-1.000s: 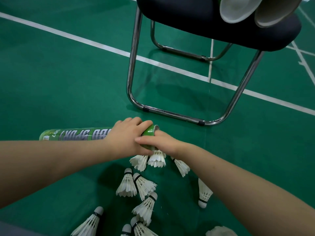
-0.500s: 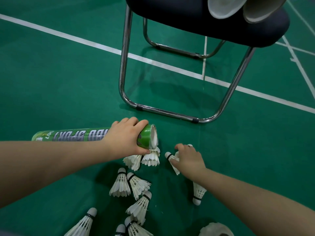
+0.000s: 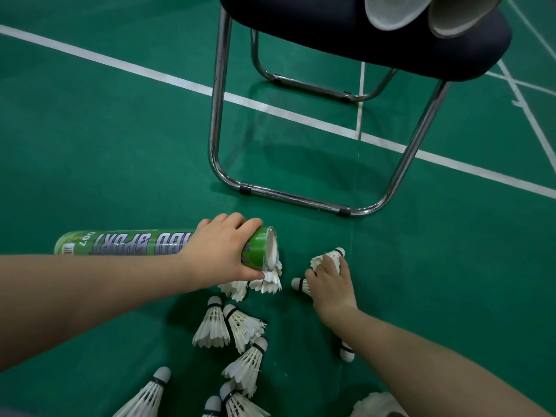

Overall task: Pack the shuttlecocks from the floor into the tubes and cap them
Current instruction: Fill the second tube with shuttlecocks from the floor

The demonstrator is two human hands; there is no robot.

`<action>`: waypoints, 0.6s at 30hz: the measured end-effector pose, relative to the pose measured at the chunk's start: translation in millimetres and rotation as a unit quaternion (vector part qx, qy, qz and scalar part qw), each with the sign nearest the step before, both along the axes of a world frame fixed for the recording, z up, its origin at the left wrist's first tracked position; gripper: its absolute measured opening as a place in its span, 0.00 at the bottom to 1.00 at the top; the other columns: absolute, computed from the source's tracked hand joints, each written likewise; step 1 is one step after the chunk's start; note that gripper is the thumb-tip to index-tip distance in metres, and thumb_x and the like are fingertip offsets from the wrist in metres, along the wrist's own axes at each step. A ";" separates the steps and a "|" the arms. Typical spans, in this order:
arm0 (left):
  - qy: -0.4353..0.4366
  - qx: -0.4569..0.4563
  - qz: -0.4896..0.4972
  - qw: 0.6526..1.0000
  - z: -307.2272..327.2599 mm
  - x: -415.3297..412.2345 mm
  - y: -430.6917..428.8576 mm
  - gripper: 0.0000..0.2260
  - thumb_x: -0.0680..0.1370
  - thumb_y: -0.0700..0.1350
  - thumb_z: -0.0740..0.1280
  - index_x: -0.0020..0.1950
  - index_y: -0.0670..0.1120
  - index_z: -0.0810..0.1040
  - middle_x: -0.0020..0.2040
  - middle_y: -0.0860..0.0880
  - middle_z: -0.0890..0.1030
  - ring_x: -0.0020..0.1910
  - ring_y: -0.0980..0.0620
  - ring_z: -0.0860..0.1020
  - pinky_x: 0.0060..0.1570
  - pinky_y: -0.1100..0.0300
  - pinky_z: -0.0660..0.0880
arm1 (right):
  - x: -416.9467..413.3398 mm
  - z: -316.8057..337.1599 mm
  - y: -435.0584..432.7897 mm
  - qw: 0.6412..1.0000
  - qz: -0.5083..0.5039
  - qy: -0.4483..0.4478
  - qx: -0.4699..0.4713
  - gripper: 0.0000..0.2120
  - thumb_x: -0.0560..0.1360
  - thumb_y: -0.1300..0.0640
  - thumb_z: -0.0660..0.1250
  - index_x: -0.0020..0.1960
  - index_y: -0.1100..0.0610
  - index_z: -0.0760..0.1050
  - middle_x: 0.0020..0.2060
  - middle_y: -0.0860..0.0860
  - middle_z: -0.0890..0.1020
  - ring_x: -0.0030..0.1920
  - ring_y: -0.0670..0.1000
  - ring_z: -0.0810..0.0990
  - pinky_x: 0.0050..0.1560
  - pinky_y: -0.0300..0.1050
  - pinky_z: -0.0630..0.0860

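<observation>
Green court floor [image 3: 120,152], your left hand [image 3: 219,251] gripping the green cardboard tube [image 3: 129,243], right hand [image 3: 329,285] grabbing a white feather shuttlecock [image 3: 330,256] nearby

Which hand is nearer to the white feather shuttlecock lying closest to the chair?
Right. The right hand holds that white feather shuttlecock in its fingers; the left hand is apart to its left, gripping the green cardboard tube.
</observation>
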State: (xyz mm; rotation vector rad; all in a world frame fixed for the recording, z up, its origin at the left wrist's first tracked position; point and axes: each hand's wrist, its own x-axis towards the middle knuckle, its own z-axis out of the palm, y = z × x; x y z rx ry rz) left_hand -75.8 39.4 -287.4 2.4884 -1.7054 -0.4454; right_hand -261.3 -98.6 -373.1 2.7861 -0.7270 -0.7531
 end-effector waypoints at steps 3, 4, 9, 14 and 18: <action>0.002 -0.004 0.001 1.000 1.1 1.4 -0.1 0.40 0.65 0.71 0.64 0.70 0.55 0.57 0.60 0.52 0.69 0.59 0.51 0.67 0.61 0.51 0.65 | 1.3 1.9 0.4 0.999 0.029 -0.014 -0.008 0.20 0.74 0.57 0.64 0.64 0.54 0.65 0.66 0.57 0.71 0.74 0.61 0.53 0.73 0.59 0.41; 0.001 -0.006 0.001 1.000 1.7 1.8 0.2 0.40 0.65 0.71 0.64 0.70 0.55 0.57 0.60 0.52 0.69 0.59 0.51 0.67 0.61 0.51 0.65 | 2.4 2.9 1.0 0.999 0.033 -0.022 -0.001 0.18 0.74 0.57 0.64 0.62 0.55 0.66 0.65 0.57 0.72 0.73 0.62 0.54 0.73 0.59 0.41; 0.003 -0.017 0.002 1.000 5.1 2.5 2.9 0.39 0.65 0.71 0.65 0.70 0.54 0.58 0.60 0.52 0.69 0.59 0.50 0.68 0.59 0.51 0.66 | 13.6 21.6 0.3 0.985 -0.022 -0.105 0.135 0.18 0.72 0.53 0.64 0.61 0.53 0.67 0.58 0.53 0.72 0.60 0.57 0.70 0.62 0.51 0.67; 0.005 -0.002 0.010 1.000 6.5 1.9 2.0 0.39 0.65 0.70 0.65 0.70 0.55 0.58 0.60 0.52 0.69 0.59 0.50 0.67 0.60 0.50 0.66 | 13.2 57.4 -9.5 0.906 -0.123 -0.314 0.255 0.17 0.71 0.57 0.68 0.58 0.52 0.71 0.50 0.44 0.69 0.44 0.43 0.70 0.37 0.32 0.65; 0.016 -0.008 0.024 1.000 8.3 2.8 -2.4 0.37 0.65 0.69 0.67 0.68 0.54 0.60 0.59 0.51 0.69 0.58 0.49 0.68 0.59 0.49 0.66 | 23.3 96.4 -17.9 0.886 -0.012 -0.399 0.235 0.17 0.69 0.58 0.73 0.56 0.55 0.76 0.48 0.45 0.71 0.46 0.45 0.72 0.46 0.37 0.68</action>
